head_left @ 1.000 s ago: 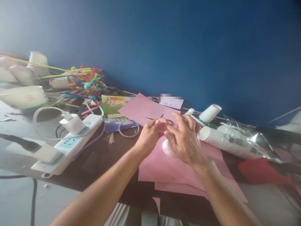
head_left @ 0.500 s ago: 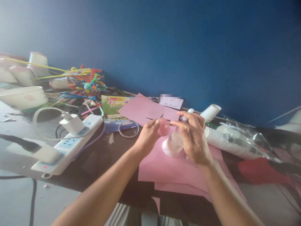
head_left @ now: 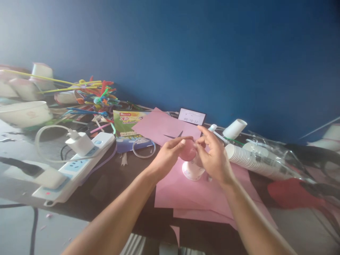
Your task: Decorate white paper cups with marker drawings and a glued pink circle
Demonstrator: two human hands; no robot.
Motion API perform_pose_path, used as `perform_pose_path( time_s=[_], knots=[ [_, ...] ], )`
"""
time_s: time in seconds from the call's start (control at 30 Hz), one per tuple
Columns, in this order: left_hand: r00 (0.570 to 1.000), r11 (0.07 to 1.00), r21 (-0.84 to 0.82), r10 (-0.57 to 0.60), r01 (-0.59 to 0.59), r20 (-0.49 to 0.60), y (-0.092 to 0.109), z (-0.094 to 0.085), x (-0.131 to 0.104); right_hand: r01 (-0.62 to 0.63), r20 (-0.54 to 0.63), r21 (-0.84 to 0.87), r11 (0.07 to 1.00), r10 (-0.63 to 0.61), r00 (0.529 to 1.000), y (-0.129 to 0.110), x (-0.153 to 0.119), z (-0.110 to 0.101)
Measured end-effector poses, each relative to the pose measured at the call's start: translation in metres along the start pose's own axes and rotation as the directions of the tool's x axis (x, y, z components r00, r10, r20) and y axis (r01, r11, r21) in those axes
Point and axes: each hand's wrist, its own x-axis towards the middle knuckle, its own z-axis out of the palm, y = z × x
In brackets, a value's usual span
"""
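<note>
Disc, pink (head_left: 188, 153), pinched near its edge between the thumb and fingers of my left hand (head_left: 168, 155), closed firmly enough to keep it steady; my right hand (head_left: 214, 156) is at the far edge, thumb and a fingertip close together, index finger raised; cannot tell whether the right has hold of the edge or of something small. Disc is up off the sheets, just above a patterned paper cup (head_left: 191, 173); whether the two touch, I cannot tell.

State of work, my reading: the round shape looks cut already; open blades, likely scissors (head_left: 170, 136), lie beyond my fingers, out of use; the edge seems to be what I am busy with; no sign of disc and cup being joined, so that much looks undone, if it is wanted at all.

Outward: pink sheets (head_left: 196, 198) spread under the cup, plenty of uncut paper there; nested stack of cups (head_left: 252, 163) to the right, one loose white cup (head_left: 235, 128) tilted behind it; screen (head_left: 191, 116) against the wall showing a running clock figure; clear ring (head_left: 144, 147) by the packet (head_left: 127, 136); power strip (head_left: 75, 170) and pipe cleaners (head_left: 102, 94) off left; white vessels further out, blurred.
</note>
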Motion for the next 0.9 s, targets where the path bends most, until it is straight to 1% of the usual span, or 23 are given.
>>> perform_pose_path(
  time_s=[0.07,0.13,0.23,0.3,0.33,0.4,0.47,0.5,0.57,0.63,0.67,0.7,0.77,0.9],
  knots=[
    [1.0,0.999,-0.052,0.015,-0.015,0.002,0.002,0.003,-0.001,-0.018,-0.05,0.015,1.0,0.018,0.999,0.0,0.0,0.0],
    [0.999,0.993,-0.116,0.03,-0.026,0.034,0.003,0.006,-0.001,-0.069,-0.145,0.022,0.997,0.072,0.987,-0.002,0.0,-0.001],
    [0.993,0.975,-0.223,0.045,-0.019,0.11,0.002,0.011,-0.002,-0.152,-0.291,0.033,0.988,0.155,0.944,-0.004,0.0,0.0],
    [0.99,0.956,-0.292,0.039,0.002,0.133,0.0,0.013,-0.001,-0.172,-0.331,0.047,0.984,0.178,0.927,-0.005,-0.002,0.003],
    [0.991,0.945,-0.325,0.03,0.015,0.132,-0.001,0.013,-0.001,-0.173,-0.331,0.05,0.984,0.18,0.926,-0.005,-0.002,0.004],
    [0.994,0.922,-0.387,0.008,0.035,0.11,-0.003,0.013,0.0,-0.166,-0.299,0.04,0.985,0.17,0.939,-0.005,-0.004,0.007],
    [0.998,0.906,-0.422,-0.01,0.037,0.065,-0.004,0.011,0.002,-0.128,-0.28,-0.016,0.992,0.119,0.953,-0.005,-0.006,0.008],
    [0.999,0.904,-0.426,-0.018,0.029,0.03,-0.005,0.01,0.003,-0.088,-0.281,-0.066,0.994,0.066,0.958,-0.005,-0.007,0.007],
    [0.997,0.913,-0.407,-0.041,0.014,-0.058,-0.006,0.008,0.005,0.027,-0.271,-0.198,0.98,-0.081,0.959,-0.007,-0.009,0.005],
    [0.986,0.928,-0.374,-0.069,0.008,-0.151,-0.007,0.006,0.007,0.141,-0.216,-0.332,0.933,-0.221,0.951,-0.008,-0.011,0.004],
    [0.979,0.934,-0.357,-0.08,0.008,-0.189,-0.008,0.005,0.008,0.184,-0.172,-0.38,0.906,-0.264,0.949,-0.009,-0.012,0.004],
    [0.973,0.94,-0.342,-0.085,0.006,-0.216,-0.009,0.004,0.009,0.212,-0.125,-0.417,0.884,-0.287,0.95,-0.009,-0.012,0.004],
    [0.968,0.946,-0.323,-0.083,0.002,-0.236,-0.01,0.003,0.009,0.232,-0.046,-0.469,0.852,-0.286,0.957,-0.01,-0.012,0.006],
    [0.98,0.944,-0.328,-0.037,-0.03,-0.197,-0.01,0.003,0.009,0.226,0.077,-0.512,0.829,-0.218,0.973,-0.011,-0.011,0.008]
  ],
)
